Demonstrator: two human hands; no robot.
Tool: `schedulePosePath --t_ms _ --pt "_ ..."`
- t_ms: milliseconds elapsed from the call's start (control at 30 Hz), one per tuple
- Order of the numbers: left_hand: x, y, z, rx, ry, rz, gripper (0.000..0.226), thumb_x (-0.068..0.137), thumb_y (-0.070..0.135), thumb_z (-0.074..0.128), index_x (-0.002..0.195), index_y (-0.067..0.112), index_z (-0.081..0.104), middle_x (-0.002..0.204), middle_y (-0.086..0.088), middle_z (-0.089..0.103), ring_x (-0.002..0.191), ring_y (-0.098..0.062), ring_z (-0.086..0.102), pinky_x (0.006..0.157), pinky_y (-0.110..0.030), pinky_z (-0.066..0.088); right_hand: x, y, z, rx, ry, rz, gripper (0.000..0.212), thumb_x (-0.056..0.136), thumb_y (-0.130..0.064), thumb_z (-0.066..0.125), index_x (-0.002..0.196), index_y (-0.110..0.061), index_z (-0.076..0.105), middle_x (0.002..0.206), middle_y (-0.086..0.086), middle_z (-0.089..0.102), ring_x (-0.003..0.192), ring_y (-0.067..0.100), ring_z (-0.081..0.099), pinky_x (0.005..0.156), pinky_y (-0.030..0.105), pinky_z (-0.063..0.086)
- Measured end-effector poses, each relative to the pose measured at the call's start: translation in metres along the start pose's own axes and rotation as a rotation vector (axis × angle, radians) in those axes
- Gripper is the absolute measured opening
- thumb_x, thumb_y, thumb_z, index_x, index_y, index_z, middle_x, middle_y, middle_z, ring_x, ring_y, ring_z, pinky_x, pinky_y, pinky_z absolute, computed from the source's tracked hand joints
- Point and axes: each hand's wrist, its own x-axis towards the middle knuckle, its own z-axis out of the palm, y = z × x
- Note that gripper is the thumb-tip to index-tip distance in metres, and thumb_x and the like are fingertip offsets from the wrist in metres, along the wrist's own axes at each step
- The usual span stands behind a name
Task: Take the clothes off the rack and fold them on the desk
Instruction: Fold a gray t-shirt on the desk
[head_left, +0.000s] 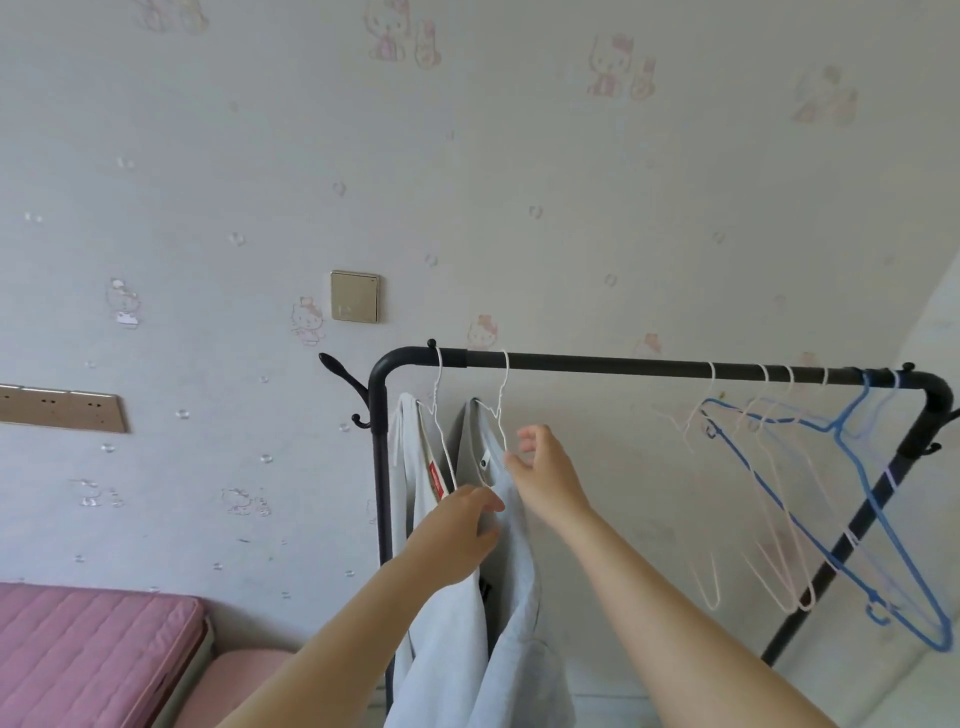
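Two pale grey garments hang on white wire hangers at the left end of the black clothes rack (623, 364). The left garment (415, 483) shows a red label. The right garment (514, 597) hangs from a white hanger (503, 405). My left hand (457, 535) grips the fabric of the right garment near its collar. My right hand (540, 467) reaches up to the same garment's shoulder, its fingers spread and touching the hanger wire and cloth. The desk is not in view.
Several bare hangers, pink (779, 499) and blue (883, 519), hang at the rack's right end. A black hook (345, 384) sticks out from the rack's left post. A pink mattress (88, 654) lies at lower left. A wall switch (355, 296) is above the rack.
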Motion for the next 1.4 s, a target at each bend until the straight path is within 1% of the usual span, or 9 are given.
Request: schedulePosePath --t_ms 133,367,467,567,700,933,1100,1233,1400 --pt "0.011 0.008 0.017 0.457 0.054 -0.038 0.041 0.089 0.012 0.054 0.127 0.027 0.052 0.119 0.007 0.055 0.112 -0.016 0.052 0.104 -0.030 0.021 0.022 0.006 -0.002 -0.106 -0.083 -0.032 0.046 0.093 -0.028 0.057 0.135 -0.017 0.040 0.118 -0.001 0.052 0.107 0.018 0.056 0.089 0.031 0.046" --pt "0.018 0.017 0.027 0.934 -0.160 -0.004 0.030 0.089 0.009 0.060 0.118 0.014 0.056 0.111 -0.005 0.059 0.112 -0.025 0.050 0.112 -0.035 0.020 0.055 0.026 -0.017 -0.184 -0.154 -0.146 0.039 0.095 -0.006 0.044 0.133 -0.009 0.049 0.116 0.007 0.062 0.099 0.022 0.058 0.083 0.032 0.048" --pt "0.026 0.011 0.031 0.841 -0.177 -0.067 0.036 0.088 0.004 0.055 0.122 0.018 0.054 0.115 -0.001 0.059 0.112 -0.023 0.050 0.108 -0.030 0.024 0.068 0.033 -0.021 0.021 -0.143 0.001 0.031 0.089 0.000 0.048 0.115 -0.008 0.063 0.100 0.007 0.067 0.093 0.020 0.059 0.078 0.025 0.042" --pt "0.042 0.006 0.034 0.712 -0.101 -0.073 0.030 0.091 0.011 0.047 0.118 0.021 0.056 0.113 0.001 0.060 0.104 -0.020 0.054 0.102 -0.031 0.030 0.078 0.027 -0.026 0.246 -0.193 0.229 0.029 0.080 0.008 0.045 0.084 -0.010 0.067 0.080 0.007 0.069 0.089 0.027 0.066 0.085 0.034 0.052" --pt "0.064 0.005 0.031 0.457 -0.085 -0.094 0.031 0.095 0.019 0.045 0.124 0.018 0.053 0.118 -0.002 0.054 0.111 -0.022 0.052 0.097 -0.035 0.043 0.090 0.018 -0.041 0.484 -0.125 0.417 0.017 0.077 0.005 0.053 0.088 0.004 0.066 0.075 0.006 0.063 0.050 0.017 0.060 0.062 0.024 0.052" --pt "0.091 0.008 0.035 0.056 -0.097 -0.102 0.026 0.095 0.017 0.050 0.121 0.015 0.055 0.112 0.002 0.053 0.095 -0.017 0.053 0.082 -0.028 0.046 0.090 0.020 -0.087 0.303 -0.079 0.378 0.027 0.088 -0.034 0.061 0.099 -0.010 0.061 0.067 0.005 0.043 0.047 0.017 0.048 0.062 0.026 0.043" --pt "0.110 0.009 0.044 -0.143 0.073 -0.175 0.052 0.096 0.037 0.052 0.141 0.016 0.036 0.138 -0.005 0.045 0.114 -0.018 0.053 0.091 -0.026 0.043 0.074 0.028 -0.111 0.266 0.031 0.330 0.031 0.090 -0.046 0.057 0.098 -0.021 0.074 0.061 0.004 0.036 0.032 0.007 0.043 0.070 0.030 0.045" --pt "0.122 0.024 0.049 -0.350 0.247 -0.149 0.079 0.091 0.052 0.054 0.150 0.017 0.016 0.153 -0.008 0.022 0.132 -0.025 0.040 0.097 -0.033 0.041 0.045 0.030 -0.123 0.205 0.093 0.270 0.029 0.090 -0.043 0.056 0.083 -0.021 0.074 0.058 -0.001 0.042 0.043 0.011 0.044 0.056 0.022 0.043" --pt "0.132 0.033 0.060 -0.382 0.381 -0.128 0.085 0.090 0.053 0.055 0.153 0.020 0.008 0.159 -0.010 0.007 0.145 -0.031 0.016 0.114 -0.048 0.027 0.013 0.053 -0.119 0.180 0.122 0.320 0.027 0.087 -0.025 0.050 0.070 -0.010 0.064 0.054 0.002 0.040 0.047 0.015 0.036 0.057 0.029 0.038"
